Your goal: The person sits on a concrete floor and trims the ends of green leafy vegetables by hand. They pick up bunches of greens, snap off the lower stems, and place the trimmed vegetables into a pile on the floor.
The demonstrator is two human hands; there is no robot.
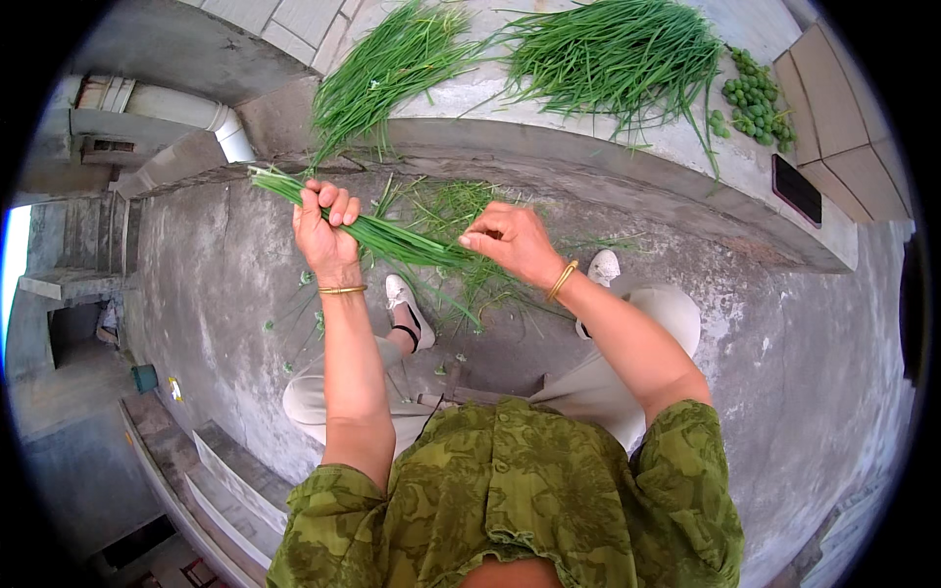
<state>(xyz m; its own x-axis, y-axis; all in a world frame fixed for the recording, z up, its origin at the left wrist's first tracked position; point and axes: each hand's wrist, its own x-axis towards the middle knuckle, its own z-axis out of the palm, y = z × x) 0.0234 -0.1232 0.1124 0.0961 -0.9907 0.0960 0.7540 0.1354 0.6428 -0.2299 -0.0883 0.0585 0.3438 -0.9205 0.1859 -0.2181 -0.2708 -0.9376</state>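
My left hand (327,228) is closed around a bunch of long flat green leaves, which look like garlic chives (404,244). The pale cut ends stick out past my fist at the upper left, and the leaves slant down to the right. At their far end is my right hand (511,239), with thumb and fingers curled together right at the leaf tips. Whether a leaf is pinched between them is too small to tell. Loose chive scraps (459,202) lie on the concrete floor beneath and beyond the bunch.
On the concrete ledge (735,187) ahead lie a left chive pile (390,70) and a larger right pile (617,59). Green grapes (757,103) and a dark phone (797,189) are at its right. A white drainpipe (173,106) runs at the left. My shoes (404,301) flank the scraps.
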